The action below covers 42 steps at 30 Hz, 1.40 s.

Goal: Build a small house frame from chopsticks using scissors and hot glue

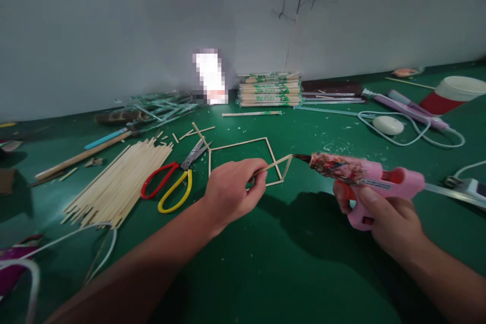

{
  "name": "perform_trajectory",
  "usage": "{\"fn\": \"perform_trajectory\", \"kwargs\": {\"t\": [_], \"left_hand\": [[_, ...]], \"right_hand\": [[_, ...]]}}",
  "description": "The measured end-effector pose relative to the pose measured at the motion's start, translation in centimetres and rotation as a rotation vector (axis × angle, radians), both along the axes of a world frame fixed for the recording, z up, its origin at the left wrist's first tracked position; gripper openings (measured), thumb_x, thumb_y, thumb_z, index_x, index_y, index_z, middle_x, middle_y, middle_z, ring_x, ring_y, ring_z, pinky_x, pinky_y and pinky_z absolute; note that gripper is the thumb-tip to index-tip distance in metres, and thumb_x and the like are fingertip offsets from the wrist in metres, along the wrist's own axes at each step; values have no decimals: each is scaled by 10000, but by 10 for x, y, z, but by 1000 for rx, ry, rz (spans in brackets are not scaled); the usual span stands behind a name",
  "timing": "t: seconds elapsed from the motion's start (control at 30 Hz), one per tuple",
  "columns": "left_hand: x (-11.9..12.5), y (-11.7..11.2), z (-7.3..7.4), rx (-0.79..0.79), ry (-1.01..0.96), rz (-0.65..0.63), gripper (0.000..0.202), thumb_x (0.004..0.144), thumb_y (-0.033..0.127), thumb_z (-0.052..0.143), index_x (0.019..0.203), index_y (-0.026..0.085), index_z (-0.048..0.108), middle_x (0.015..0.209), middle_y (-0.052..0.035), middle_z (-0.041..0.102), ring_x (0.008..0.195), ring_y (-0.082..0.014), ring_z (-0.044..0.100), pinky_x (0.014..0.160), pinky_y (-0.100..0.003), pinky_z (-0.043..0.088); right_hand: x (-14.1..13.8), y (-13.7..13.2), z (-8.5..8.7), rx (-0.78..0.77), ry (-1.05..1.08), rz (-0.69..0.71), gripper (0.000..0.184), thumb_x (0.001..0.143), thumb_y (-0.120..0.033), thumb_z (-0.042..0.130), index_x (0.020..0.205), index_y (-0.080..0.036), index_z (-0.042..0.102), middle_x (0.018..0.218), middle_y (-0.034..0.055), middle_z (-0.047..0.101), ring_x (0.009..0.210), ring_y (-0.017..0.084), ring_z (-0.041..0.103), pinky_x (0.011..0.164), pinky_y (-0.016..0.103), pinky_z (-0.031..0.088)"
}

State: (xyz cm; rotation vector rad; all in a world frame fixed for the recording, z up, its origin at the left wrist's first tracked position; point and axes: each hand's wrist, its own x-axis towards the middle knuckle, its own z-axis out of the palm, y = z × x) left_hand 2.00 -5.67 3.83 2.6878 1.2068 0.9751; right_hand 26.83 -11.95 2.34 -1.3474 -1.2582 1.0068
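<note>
My right hand (387, 215) is wrapped round a pink hot glue gun (370, 174), its surface smeared with dark residue. The gun's dark nozzle points left and meets the end of a thin wooden stick (280, 162). That stick is pinched between thumb and fingers of my left hand (237, 187). Beneath and behind the left hand lies a frame of thin sticks (239, 144), with short pieces rising at its corners; part of it is hidden by the hand. Scissors (182, 167) with one red and one yellow handle lie open to the left.
A pile of loose sticks (117, 182) spreads at the left. Wrapped chopsticks (269, 90) are stacked against the wall. A bright, blurred-out phone-like shape (212, 76) leans at the back. At the right are a white cord (412, 139), a paper cup (455, 93) and a power strip (469, 190).
</note>
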Motion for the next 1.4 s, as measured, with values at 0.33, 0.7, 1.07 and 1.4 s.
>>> {"fn": "perform_trajectory", "kwargs": {"t": [0.33, 0.7, 1.07, 1.4], "left_hand": [[0, 0, 1, 6, -4, -13, 108, 834, 186, 523, 901, 179, 607, 704, 7, 668, 589, -109, 589, 561, -234, 438], [-1, 1, -1, -1, -9, -18, 114, 850, 195, 514, 915, 178, 605, 731, 4, 674, 613, -116, 606, 573, -243, 449], [0, 1, 0, -12, -4, -8, 107, 843, 189, 518, 906, 177, 604, 708, 11, 657, 600, -110, 593, 562, -238, 431], [-1, 0, 0, -27, -2, -11, 114, 846, 196, 519, 923, 183, 602, 730, 12, 666, 620, -114, 605, 580, -240, 443]], "right_hand": [[1, -1, -1, 2, 24, -17, 356, 755, -540, 584, 652, -201, 621, 583, 34, 571, 501, 157, 498, 405, 259, 390], [5, 0, -6, 18, 5, 31, 324, 822, -490, 522, 699, -204, 615, 637, 23, 565, 542, 147, 501, 461, 255, 398], [5, 0, -5, -13, 19, 10, 336, 790, -514, 560, 682, -200, 617, 629, 25, 577, 543, 148, 513, 468, 256, 413], [1, 0, -2, -61, 41, -23, 369, 747, -550, 583, 656, -195, 620, 606, 34, 574, 515, 150, 505, 388, 241, 373]]}}
